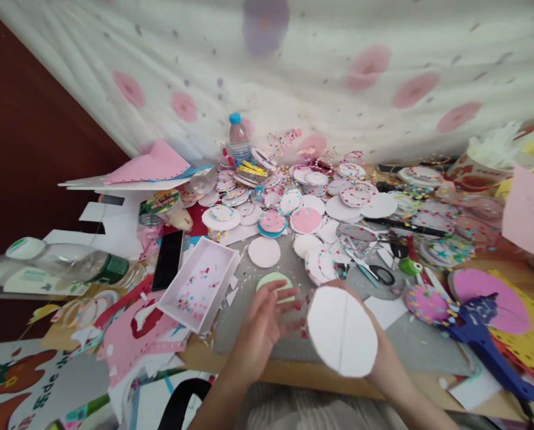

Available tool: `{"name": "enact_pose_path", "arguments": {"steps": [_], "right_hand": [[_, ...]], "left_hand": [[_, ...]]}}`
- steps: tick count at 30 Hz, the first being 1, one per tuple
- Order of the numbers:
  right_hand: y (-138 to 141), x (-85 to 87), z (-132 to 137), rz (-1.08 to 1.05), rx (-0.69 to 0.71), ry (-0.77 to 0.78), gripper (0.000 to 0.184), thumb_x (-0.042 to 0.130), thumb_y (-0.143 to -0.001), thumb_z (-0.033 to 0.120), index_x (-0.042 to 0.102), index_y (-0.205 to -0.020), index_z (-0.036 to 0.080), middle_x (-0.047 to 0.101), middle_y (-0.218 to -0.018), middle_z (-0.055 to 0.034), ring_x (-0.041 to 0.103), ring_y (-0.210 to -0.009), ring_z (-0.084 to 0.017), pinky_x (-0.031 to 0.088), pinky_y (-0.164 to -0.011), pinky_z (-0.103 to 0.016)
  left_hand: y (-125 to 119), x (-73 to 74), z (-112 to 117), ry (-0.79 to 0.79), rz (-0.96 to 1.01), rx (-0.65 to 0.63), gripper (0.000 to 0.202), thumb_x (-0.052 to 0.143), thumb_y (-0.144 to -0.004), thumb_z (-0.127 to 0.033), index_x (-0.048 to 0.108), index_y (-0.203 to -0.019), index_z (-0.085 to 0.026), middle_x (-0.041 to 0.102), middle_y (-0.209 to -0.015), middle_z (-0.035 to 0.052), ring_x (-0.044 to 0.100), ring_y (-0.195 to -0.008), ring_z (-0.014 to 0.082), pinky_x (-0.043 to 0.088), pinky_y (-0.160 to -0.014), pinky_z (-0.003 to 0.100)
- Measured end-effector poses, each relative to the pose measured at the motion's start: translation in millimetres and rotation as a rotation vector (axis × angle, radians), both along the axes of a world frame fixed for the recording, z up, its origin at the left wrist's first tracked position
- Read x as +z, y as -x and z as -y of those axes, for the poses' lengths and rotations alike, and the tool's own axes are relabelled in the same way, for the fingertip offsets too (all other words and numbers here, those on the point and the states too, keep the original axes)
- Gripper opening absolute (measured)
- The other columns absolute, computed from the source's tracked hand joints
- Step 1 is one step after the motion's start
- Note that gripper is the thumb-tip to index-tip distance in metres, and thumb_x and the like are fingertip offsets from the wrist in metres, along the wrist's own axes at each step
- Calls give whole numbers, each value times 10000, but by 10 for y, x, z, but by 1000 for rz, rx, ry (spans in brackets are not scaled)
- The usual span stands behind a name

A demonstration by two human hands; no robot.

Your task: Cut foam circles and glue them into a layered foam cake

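Note:
My right hand (384, 349) grips a white cardboard disc (342, 331) with a faint crease down its middle. The disc is tilted toward me and hides most of that hand's fingers. To its left, my left hand (264, 316) is raised with fingers apart, holding nothing. Partly behind the left fingers, a pale green disc (271, 279) lies on the grey mat (289, 352). Just beyond it is a plain white disc (264, 252). A white tray (171, 301) with small pink, red and blue dots inside stands left of my left hand.
Many discs trimmed with bead strings, such as a pink one (306, 220), crowd the back. Scissors (381, 275) lie beyond my right hand. A blue glue gun (491, 352) rests at right. A phone (168, 260), plastic bottles (239, 140) and paper scraps (135, 358) surround the mat.

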State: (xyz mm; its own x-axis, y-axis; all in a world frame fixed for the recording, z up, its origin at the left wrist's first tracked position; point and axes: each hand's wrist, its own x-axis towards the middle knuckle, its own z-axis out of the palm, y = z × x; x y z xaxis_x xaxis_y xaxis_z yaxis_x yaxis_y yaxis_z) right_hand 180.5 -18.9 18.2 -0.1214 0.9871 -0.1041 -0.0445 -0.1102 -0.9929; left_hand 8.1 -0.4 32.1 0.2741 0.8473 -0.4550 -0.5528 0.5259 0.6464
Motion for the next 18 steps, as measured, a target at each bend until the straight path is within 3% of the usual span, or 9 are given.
{"name": "enact_pose_path", "arguments": {"steps": [2,4,6,10,12,13,15,18], "right_hand": [[34,0,61,142,56,-95,194,575,-895,369,557,-1061,271,690,-922,-48,668,-769,-196,541,-635,-277],[41,12,130,259,195,-132,157,501,-950,310,565,-1088,268,701,-929,-29,672,-774,-166,525,-645,-238],[-17,14,175,356,236,-161,181,455,-977,292,568,-1116,262,704,-895,-14,665,-707,-137,512,-601,-208],[-292,-44,48,616,-55,-352,169,447,-980,284,569,-1091,244,671,-857,-27,614,-607,-128,510,-557,-229],[-405,-113,-130,844,-135,-519,273,554,-924,324,545,-1177,221,633,-1089,-115,643,-855,-217,551,-710,-336],[-435,-161,-230,972,-127,-597,400,617,-879,369,527,-1233,204,579,-1215,-163,605,-1020,-290,542,-802,-418],[-440,-273,-416,1160,-31,-694,541,674,-832,373,502,-1304,171,504,-1327,-210,527,-1145,-373,494,-897,-536],[-374,-425,-609,1244,56,-770,406,646,-848,264,570,-1227,140,556,-1248,-223,546,-1109,-380,510,-864,-544]], "left_hand": [[62,-60,108,-20,19,-139,603,731,-708,-588,604,-1150,-198,666,-1113,99,643,-966,218,501,-775,282],[107,-124,211,-63,-47,-255,581,787,-693,-492,602,-1169,-217,674,-1109,79,647,-961,214,483,-778,266],[135,-189,288,-95,-130,-273,485,798,-710,-383,613,-1124,-212,693,-1086,70,650,-962,210,474,-801,266],[209,-295,341,-47,-282,-97,389,761,-730,-395,610,-1023,-189,728,-1011,81,670,-898,222,491,-758,282],[289,-332,331,-45,-402,11,406,761,-713,-420,622,-1007,-177,734,-973,82,671,-868,225,499,-728,277],[344,-349,321,-56,-466,67,417,763,-702,-431,631,-1000,-170,734,-961,82,670,-861,225,502,-720,274],[478,-382,297,-73,-570,164,446,768,-678,-448,643,-994,-161,734,-949,81,668,-853,229,514,-711,275],[708,-434,267,-80,-685,253,470,768,-665,-460,647,-1005,-159,731,-961,80,662,-888,241,534,-738,289]]}}
